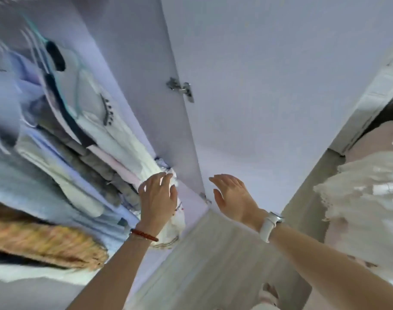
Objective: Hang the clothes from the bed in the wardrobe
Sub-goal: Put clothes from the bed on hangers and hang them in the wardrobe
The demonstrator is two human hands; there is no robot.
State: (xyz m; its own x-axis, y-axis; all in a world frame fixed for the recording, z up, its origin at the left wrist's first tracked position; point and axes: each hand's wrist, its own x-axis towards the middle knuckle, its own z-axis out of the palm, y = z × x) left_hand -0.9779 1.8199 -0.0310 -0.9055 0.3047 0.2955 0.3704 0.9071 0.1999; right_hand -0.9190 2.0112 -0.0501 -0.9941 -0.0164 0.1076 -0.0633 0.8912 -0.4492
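**A garment pushed in at the wardrobe's edge could catch in the door**

The white garment (172, 222) hangs at the right end of the row of hanging clothes (83, 135), hard against the wardrobe's side panel (146, 74). The left hand (158, 199) lies over it, fingers loosely spread and pressing the cloth inward rather than gripping it. The right hand (232, 195) is spread wide and holds nothing, just in front of the open door (269, 86), near the lower hinge (205, 196).

The cloth bulges out past the panel's near edge. If the door swings shut now, the hem would likely be pinched at the hinge side. The row also looks tightly packed, so a hard shove might knock a neighbouring hanger loose. More white clothes (365, 198) lie to the right, probably on the bed.
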